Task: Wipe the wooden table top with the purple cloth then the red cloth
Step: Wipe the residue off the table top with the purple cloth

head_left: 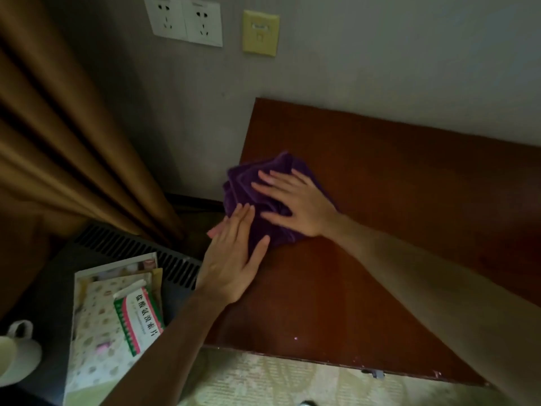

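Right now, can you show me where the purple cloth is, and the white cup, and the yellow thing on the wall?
purple cloth [246,183]: head view, on its bunched upper left folds.
white cup [22,351]: head view, on its side below the handle.
yellow wall plate [260,33]: head view, on its middle.

Brown curtain [58,127], wall sockets [186,20], a medicine box [139,320], and a white mug [19,350].
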